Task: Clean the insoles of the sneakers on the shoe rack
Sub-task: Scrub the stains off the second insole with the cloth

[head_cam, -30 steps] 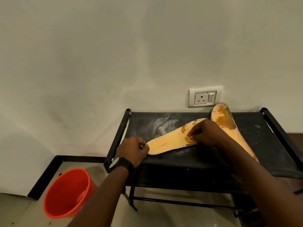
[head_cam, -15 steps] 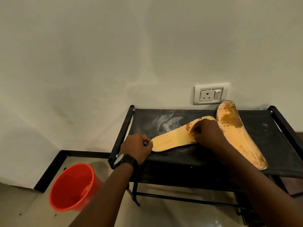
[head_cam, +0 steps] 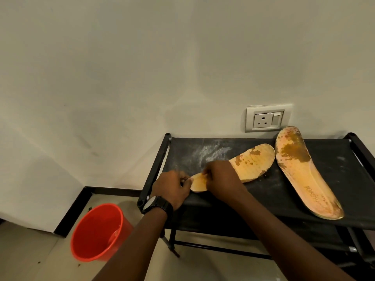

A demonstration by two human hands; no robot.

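Head view — insole (head_cam: 253,165) on rack (head_cam: 334,169).
Left hand (head_cam: 172,189) pinches its 9 o'clock end — right hand (head_cam: 221,177) grips alongside, fingers (head_cam: 207,171) curled.

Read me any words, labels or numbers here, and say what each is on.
"ASHION", first letter unclear: printed on the far-right insole.
Nothing legible on the wristwatch: its face is too blurred.
No readable marking on the wall socket.
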